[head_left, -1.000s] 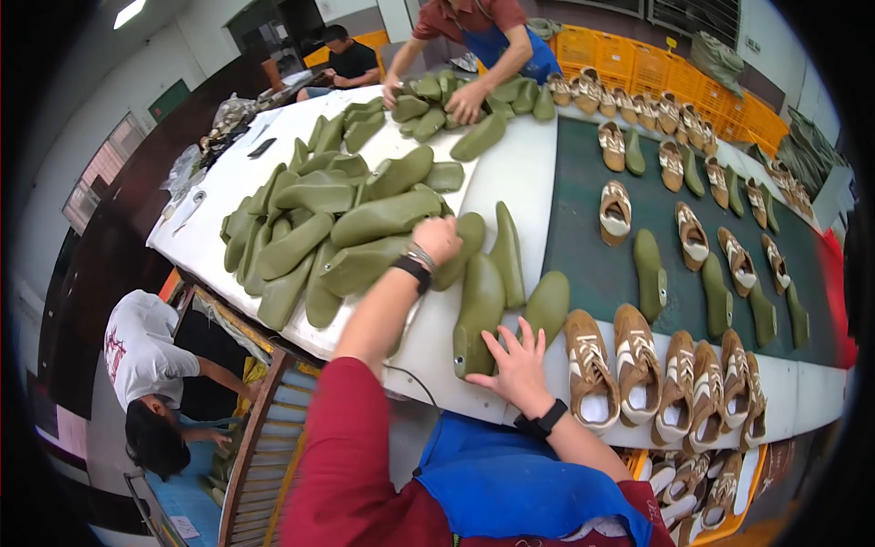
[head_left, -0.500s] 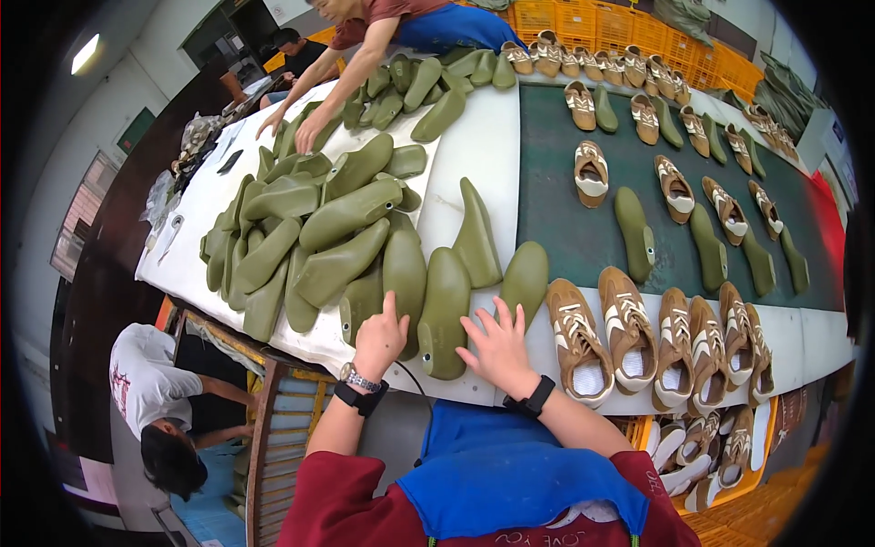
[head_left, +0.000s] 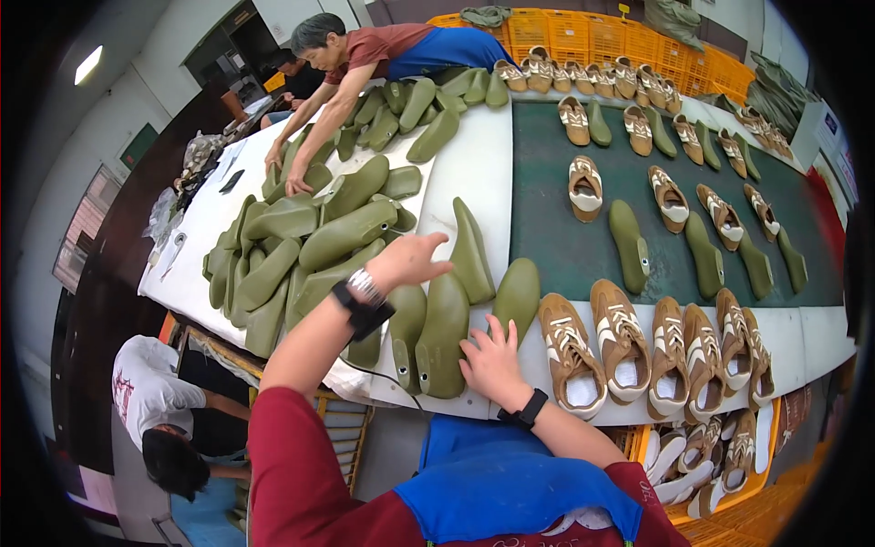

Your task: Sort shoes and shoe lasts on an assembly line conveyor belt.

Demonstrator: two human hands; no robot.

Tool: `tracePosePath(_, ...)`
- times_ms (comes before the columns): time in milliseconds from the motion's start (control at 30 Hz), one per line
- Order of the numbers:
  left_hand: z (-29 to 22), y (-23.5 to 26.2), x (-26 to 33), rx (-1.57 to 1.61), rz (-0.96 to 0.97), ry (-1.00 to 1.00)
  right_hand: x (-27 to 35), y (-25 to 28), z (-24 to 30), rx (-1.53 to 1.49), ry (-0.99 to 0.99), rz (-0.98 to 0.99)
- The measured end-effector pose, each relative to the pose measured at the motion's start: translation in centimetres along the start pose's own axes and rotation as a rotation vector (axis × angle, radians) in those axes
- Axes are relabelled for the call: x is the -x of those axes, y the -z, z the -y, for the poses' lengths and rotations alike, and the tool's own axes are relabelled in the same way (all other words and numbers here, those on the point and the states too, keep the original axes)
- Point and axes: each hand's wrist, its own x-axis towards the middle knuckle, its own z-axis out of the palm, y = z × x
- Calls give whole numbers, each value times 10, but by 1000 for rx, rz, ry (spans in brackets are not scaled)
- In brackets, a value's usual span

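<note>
My left hand (head_left: 410, 262) hangs over the near right side of a heap of green shoe lasts (head_left: 351, 232), its thumb and index finger apart and nothing visible between them. Just right of its fingertips, a single green last (head_left: 471, 251) lies with its narrow end pointing away. Two lasts, one of them broad (head_left: 444, 337), lie side by side at the table's near edge. My right hand (head_left: 497, 365) has its fingers spread at the near end of another last (head_left: 518, 296). Its fingertips appear to touch that last.
Brown-and-white sneakers (head_left: 571, 356) line the near right edge. Beyond them, a green mat (head_left: 574, 260) carries rows of sneakers and lasts. Across the table a co-worker (head_left: 365, 64) reaches into the heap. Another person (head_left: 155, 392) bends beside a rack at left. Orange crates (head_left: 547, 35) stand behind.
My left hand has lifted off the near lasts and moved away from me, slightly right. My right hand stays almost in place. The co-worker's hands have shifted within the heap.
</note>
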Motion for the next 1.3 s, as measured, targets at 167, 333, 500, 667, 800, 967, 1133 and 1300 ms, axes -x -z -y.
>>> tracePosePath(167, 54, -73, -96, 92, 303, 305, 2, -1, 3, 2, 9, 1)
tracePosePath(333, 54, -129, -120, 309, 366, 504, 4, -2, 1, -3, 8, -2)
tracePosePath(500, 52, -134, -122, 507, 282, 524, 2, -1, 0, 9, 7, -27)
tracePosePath(667, 40, -126, -131, 267, 268, 535, 1, -2, 2, 19, -7, -38)
tracePosePath(800, 0, -105, -136, -31, 325, 384, 4, -4, -2, 44, -20, -63)
tracePosePath(967, -35, -103, -143, -260, 391, 308, 7, -4, -11, 65, -14, -80)
tracePosePath(1133, -10, -92, -119, -65, 507, 193, 4, 1, -9, 35, -24, -89)
tracePosePath(1300, 9, -78, -66, 183, 406, 287, 1, 0, -3, 17, 14, -108)
